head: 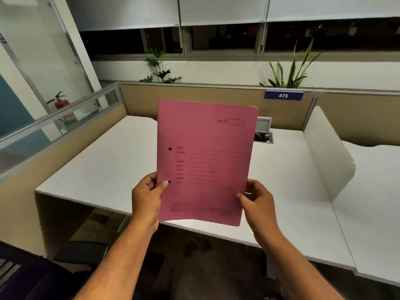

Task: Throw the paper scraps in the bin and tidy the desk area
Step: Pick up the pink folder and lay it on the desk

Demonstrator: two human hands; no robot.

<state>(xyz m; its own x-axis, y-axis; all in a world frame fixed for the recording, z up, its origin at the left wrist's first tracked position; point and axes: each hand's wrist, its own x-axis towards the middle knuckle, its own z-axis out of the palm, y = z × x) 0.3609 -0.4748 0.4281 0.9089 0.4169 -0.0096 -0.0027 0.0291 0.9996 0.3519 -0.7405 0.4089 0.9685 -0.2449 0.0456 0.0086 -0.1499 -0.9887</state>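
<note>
A pink paper file folder (205,161) with printed lines and two punch holes is held upright above the white desk (104,165). My left hand (147,198) grips its lower left edge, thumb on the front near the lower hole. My right hand (257,202) grips the lower right edge. No paper scraps or bin show in the view.
A cable port with a raised lid (264,131) sits at the desk's back. Beige partitions (194,98) and a white divider (324,156) bound the desk. A sign reading 473 (283,95), plants (290,72), a fire extinguisher (60,101) and a dark chair (71,256) are nearby.
</note>
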